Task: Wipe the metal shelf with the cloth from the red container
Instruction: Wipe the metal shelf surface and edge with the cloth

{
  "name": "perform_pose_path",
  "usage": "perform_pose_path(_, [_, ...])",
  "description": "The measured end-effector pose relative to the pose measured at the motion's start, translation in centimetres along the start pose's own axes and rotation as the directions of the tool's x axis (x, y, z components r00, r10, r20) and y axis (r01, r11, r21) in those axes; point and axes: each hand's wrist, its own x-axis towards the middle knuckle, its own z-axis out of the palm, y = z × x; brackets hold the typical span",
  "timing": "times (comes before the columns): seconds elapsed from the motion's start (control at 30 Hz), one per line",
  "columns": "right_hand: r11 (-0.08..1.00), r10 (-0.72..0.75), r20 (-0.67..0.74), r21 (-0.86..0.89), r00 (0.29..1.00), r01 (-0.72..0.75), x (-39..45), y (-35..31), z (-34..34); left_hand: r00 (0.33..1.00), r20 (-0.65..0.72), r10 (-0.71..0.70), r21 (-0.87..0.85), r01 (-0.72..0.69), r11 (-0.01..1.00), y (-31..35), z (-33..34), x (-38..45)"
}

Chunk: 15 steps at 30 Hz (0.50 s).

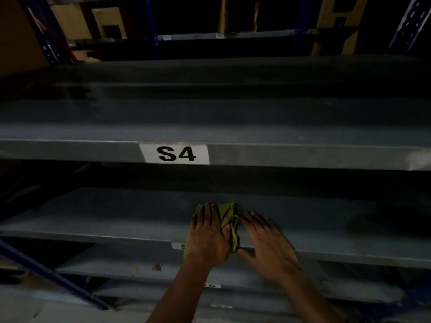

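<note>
A crumpled yellow-green cloth [227, 215] lies on a grey metal shelf [116, 217], the one below the shelf labelled S4. My left hand [207, 236] presses flat on top of the cloth, covering most of it. My right hand [268, 243] rests just to the right, fingers spread on the shelf's front edge, its thumb touching the cloth's hanging end. No red container is in view.
The S4 shelf [303, 155] juts out above the hands. Lower shelves [116, 264] carry bits of dry leaf. Blue rack uprights [46, 273] run at the left and the far back, with cardboard boxes [70, 19] behind. The scene is dim.
</note>
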Motion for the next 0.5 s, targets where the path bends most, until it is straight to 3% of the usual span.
perform_pose_path(0.23, [0.999, 0.023, -0.032, -0.029, 0.999, -0.024, -1.0, 0.5, -0.4, 0.997, -0.045, -0.065, 0.012, 0.065, 0.998, -0.3, 0.1, 2.4])
perform_pose_path(0.5, [0.999, 0.031, -0.053, -0.006, 0.998, -0.032, -1.0, 0.2, -0.4, 0.997, 0.070, -0.027, 0.063, 0.023, 0.998, 3.6, 0.1, 2.6])
